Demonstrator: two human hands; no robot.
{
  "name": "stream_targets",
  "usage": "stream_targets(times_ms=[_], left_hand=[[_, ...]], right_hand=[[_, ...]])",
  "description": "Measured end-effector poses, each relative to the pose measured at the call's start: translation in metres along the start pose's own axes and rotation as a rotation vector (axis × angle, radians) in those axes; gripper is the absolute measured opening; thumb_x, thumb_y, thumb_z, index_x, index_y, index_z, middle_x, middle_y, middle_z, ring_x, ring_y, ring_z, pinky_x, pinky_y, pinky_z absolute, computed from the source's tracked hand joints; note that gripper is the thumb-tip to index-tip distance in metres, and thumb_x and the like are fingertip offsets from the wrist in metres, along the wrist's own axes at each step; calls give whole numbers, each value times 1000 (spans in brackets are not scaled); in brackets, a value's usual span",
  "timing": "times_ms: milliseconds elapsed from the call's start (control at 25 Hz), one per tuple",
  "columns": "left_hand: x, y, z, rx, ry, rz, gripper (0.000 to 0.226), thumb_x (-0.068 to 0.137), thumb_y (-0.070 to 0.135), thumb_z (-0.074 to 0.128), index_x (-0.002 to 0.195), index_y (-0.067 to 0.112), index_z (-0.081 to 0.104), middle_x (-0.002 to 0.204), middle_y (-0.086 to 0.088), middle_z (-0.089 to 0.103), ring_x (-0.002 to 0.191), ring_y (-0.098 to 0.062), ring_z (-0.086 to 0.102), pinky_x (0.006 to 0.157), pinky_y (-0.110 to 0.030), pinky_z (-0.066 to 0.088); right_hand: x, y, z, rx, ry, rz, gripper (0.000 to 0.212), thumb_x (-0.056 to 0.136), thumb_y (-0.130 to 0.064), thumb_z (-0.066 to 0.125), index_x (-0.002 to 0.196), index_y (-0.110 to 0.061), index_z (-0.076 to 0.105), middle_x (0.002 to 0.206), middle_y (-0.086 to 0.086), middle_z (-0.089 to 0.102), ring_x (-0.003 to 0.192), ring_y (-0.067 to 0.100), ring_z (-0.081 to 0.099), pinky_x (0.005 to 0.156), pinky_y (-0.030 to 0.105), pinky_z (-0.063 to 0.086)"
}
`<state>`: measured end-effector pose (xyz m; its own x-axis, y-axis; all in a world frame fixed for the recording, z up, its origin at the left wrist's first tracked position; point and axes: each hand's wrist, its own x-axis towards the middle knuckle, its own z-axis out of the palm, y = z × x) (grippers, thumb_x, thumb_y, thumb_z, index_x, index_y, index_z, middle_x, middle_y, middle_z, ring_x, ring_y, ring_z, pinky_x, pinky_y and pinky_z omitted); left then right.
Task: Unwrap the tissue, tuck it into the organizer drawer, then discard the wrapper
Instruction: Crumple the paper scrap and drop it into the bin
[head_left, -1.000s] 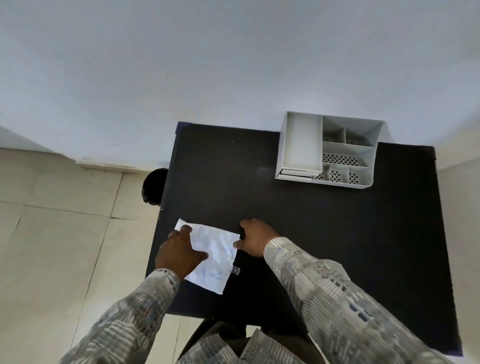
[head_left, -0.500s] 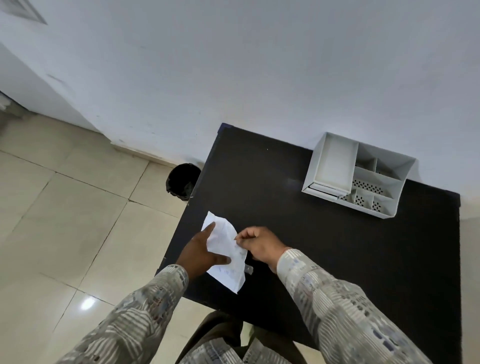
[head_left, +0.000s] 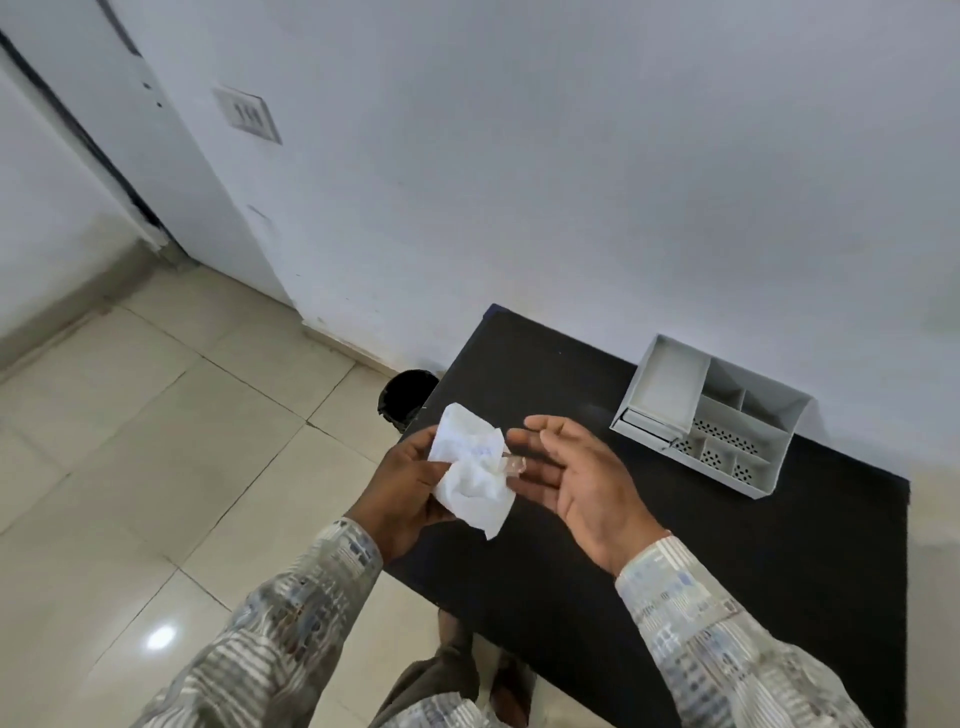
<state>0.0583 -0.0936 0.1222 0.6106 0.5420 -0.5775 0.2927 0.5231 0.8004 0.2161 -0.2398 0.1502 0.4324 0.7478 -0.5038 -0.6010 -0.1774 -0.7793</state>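
Two hands, left hand (head_left: 410, 486) gripping one wrapper (head_left: 472, 475); one organizer (head_left: 711, 421).

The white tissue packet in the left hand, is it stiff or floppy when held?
Probably floppy: the tissue packet is crumpled and its lower corner droops below the left hand. Likely light too, since a loose one-sided grip holds it while the right hand stays open.

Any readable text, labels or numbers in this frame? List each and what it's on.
None can be read.
White packet held in the left hand: faint blue print on its face, too blurred to read.
Wall switch plate: dark marks only, no legible lettering.
Grey organizer on the black table: no label visible.
Black bin on the floor: no marking visible.
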Motion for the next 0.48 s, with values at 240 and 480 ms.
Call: stream_targets(times_ms=[240,480], left_hand=[[-60,8,-23,-530,-50,-6,42,96,28,67,133,8,69,109,-15,77,86,-26,77,59,-29,64],[-88,6,-69,79,211,207,24,97,4,67,116,17,72,90,-11,75,68,-14,73,55,-27,58]], right_hand=[[-35,11,46,-762,-119,-189,48,84,-39,84,128,-39,64,119,-17,74,112,1,70,93,28,59],[-19,40,134,-628,-79,-297,35,82,-40,86,115,-32,75,104,-12,79,100,4,74,79,19,60]])
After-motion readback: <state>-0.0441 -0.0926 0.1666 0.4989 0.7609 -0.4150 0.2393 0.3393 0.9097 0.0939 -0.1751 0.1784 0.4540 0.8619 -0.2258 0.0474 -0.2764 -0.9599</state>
